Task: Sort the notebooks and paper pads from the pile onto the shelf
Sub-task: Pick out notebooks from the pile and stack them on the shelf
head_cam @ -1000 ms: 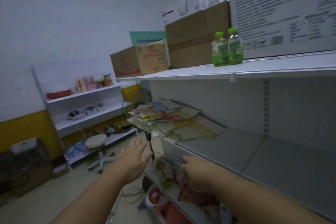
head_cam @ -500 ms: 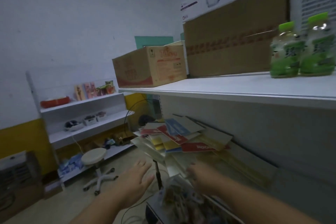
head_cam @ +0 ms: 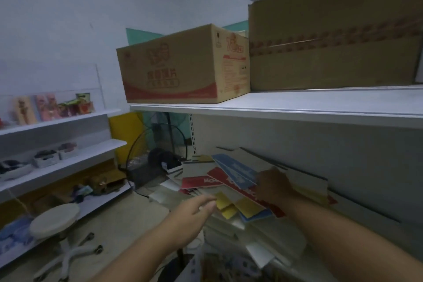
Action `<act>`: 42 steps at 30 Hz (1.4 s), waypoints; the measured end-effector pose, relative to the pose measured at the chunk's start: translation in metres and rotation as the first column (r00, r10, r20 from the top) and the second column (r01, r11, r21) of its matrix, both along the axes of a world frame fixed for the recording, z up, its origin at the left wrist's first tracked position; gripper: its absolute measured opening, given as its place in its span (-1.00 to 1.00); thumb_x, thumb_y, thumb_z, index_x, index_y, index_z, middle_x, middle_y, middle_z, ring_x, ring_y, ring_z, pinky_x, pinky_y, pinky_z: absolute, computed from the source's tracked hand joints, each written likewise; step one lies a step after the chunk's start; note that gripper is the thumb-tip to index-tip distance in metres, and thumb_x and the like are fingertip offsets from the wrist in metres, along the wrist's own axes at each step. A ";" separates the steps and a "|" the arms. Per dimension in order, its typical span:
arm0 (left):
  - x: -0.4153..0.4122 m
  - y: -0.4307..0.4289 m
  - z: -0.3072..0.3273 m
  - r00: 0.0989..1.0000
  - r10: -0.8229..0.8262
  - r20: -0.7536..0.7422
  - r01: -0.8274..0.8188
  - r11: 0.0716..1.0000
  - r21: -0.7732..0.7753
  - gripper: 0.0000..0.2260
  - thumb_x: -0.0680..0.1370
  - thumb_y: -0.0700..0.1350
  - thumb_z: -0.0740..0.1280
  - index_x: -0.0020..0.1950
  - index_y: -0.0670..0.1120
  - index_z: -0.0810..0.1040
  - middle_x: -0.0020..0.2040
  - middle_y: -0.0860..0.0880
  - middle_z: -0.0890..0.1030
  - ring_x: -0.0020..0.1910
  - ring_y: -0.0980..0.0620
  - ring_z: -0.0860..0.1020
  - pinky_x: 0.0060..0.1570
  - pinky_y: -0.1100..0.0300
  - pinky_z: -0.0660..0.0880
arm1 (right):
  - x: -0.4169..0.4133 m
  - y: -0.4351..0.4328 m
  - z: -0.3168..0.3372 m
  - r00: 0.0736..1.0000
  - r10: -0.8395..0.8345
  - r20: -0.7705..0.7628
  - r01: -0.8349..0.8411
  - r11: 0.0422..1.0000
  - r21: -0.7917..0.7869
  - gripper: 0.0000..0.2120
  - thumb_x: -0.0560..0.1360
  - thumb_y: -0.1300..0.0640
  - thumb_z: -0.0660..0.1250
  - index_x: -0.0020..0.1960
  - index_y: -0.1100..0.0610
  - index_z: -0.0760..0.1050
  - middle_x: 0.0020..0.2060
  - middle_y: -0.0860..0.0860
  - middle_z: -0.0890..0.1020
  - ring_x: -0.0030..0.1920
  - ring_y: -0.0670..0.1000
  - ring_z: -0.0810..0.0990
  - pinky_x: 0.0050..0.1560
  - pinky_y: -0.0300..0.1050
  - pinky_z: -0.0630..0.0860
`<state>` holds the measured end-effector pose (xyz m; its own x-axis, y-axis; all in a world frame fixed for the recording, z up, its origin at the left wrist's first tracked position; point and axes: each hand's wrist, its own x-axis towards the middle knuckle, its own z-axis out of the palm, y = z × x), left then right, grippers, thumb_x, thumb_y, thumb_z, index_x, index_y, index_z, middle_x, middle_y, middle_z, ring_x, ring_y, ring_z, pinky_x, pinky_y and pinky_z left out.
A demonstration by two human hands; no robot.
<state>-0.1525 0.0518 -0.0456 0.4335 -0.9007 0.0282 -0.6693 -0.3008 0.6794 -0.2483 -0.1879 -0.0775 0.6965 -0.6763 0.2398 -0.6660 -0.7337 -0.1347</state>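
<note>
A messy pile of notebooks and paper pads (head_cam: 231, 188) lies on the middle shelf (head_cam: 357, 204), with blue, red, yellow and pale covers fanned out. My right hand (head_cam: 273, 186) rests on top of the pile over the red and blue covers; its fingers are blurred and I cannot tell whether they grip anything. My left hand (head_cam: 194, 212) reaches with straight fingers toward the pile's near edge, its fingertips next to a yellow pad (head_cam: 225, 204), holding nothing.
The shelf above (head_cam: 286, 104) carries a printed carton (head_cam: 183, 66) and a larger brown box (head_cam: 336, 36). A white stool (head_cam: 55, 218) stands on the floor at the left before a second shelving unit (head_cam: 57, 146). A fan (head_cam: 158, 151) stands behind the pile.
Both hands have moved forward and up to the pile; the right hand now lies on it. The camera has come closer to the shelf and the bottles have left the view.
</note>
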 end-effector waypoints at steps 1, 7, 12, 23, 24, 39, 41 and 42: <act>0.011 -0.002 0.001 0.997 -0.017 -0.073 0.015 1.000 -0.027 -0.75 0.64 0.07 0.12 0.24 0.11 0.49 0.23 0.13 0.53 0.21 0.18 0.48 0.26 0.19 0.40 | 0.000 0.001 0.001 0.999 -0.030 -0.027 0.028 0.998 -0.060 -0.71 0.53 0.00 0.19 0.18 0.09 0.51 0.09 0.09 0.60 0.06 0.09 0.58 -0.02 -0.14 0.49; 0.075 -0.031 0.005 0.691 -0.043 -0.722 -0.096 0.984 -0.151 -0.66 0.65 0.01 0.09 0.16 -0.20 0.51 -0.08 -0.20 0.65 -0.30 -0.07 0.63 -0.41 0.17 0.54 | -0.008 -0.009 0.017 0.859 -0.206 0.468 0.185 0.979 0.091 -0.89 0.54 0.33 0.17 -0.04 0.29 0.48 -0.09 0.18 0.58 -0.03 0.13 0.56 -0.22 -0.18 0.26; 0.122 -0.065 0.000 0.165 -0.108 -0.980 -0.140 0.981 -0.132 -0.39 0.61 0.22 -0.01 0.30 -0.29 0.40 0.02 -0.32 0.64 -0.18 -0.18 0.69 -0.44 0.12 0.60 | 0.001 0.012 0.043 0.381 -0.275 0.883 -0.291 0.871 0.396 -0.85 0.48 0.45 0.29 -0.19 0.25 0.49 -0.31 0.02 0.55 -0.22 -0.02 0.56 -0.19 -0.27 0.47; 0.183 -0.075 0.001 0.372 -0.133 -0.919 0.099 0.990 -0.104 -0.46 0.11 -0.43 0.35 0.09 -0.26 0.64 0.08 -0.32 0.61 -0.01 -0.29 0.62 -0.13 -0.06 0.60 | 0.051 -0.027 0.015 0.790 0.063 0.610 -0.204 0.965 0.164 -0.58 0.50 0.02 0.37 0.33 0.01 0.42 0.35 -0.11 0.39 0.24 -0.23 0.42 0.20 -0.28 0.40; 0.187 -0.077 0.000 0.410 -0.076 -0.909 0.045 0.997 -0.063 -0.51 0.17 -0.40 0.29 0.08 -0.26 0.64 0.01 -0.33 0.61 -0.05 -0.30 0.61 -0.14 -0.05 0.59 | 0.062 -0.031 0.010 0.880 0.041 0.473 -0.138 0.975 0.174 -0.51 0.46 -0.18 0.34 0.32 -0.02 0.41 0.32 -0.08 0.42 0.23 -0.14 0.46 0.21 -0.15 0.44; 0.312 -0.057 -0.002 0.525 0.137 -0.840 -0.163 0.985 0.059 -0.68 0.42 -0.28 0.26 0.16 -0.16 0.50 -0.16 -0.25 0.55 -0.27 -0.19 0.51 -0.54 0.16 0.50 | 0.092 -0.004 0.034 0.963 -0.037 0.268 0.163 0.871 -0.464 -0.96 0.30 0.30 0.39 -0.24 0.23 0.57 -0.42 0.09 0.61 -0.47 0.08 0.60 -0.48 -0.25 0.41; 0.320 -0.058 -0.003 0.488 0.124 -0.864 -0.127 0.989 0.071 -0.69 0.46 -0.22 0.27 0.18 -0.24 0.53 -0.21 -0.24 0.59 -0.28 -0.20 0.55 -0.45 0.14 0.54 | 0.092 0.009 0.038 0.925 0.133 0.356 0.079 0.848 -0.524 -0.82 0.33 0.26 0.26 -0.17 0.23 0.62 -0.40 0.11 0.64 -0.47 0.11 0.62 -0.52 -0.13 0.53; 0.322 -0.062 -0.004 0.451 0.092 -0.888 -0.099 0.994 0.053 -0.68 0.47 -0.14 0.30 0.18 -0.23 0.56 -0.13 -0.25 0.63 -0.24 -0.21 0.59 -0.34 0.07 0.57 | 0.098 0.023 0.040 0.922 0.193 0.334 0.028 0.829 -0.558 -0.77 0.34 0.22 0.22 -0.14 0.20 0.64 -0.38 0.09 0.66 -0.46 0.08 0.63 -0.52 -0.15 0.54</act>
<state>0.1692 -0.0106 -0.0497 0.3096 -0.8534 -0.4195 0.3305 -0.3170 0.8889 -0.1508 -0.1649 -0.0377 0.5311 -0.3004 0.7923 -0.5832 -0.8079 0.0847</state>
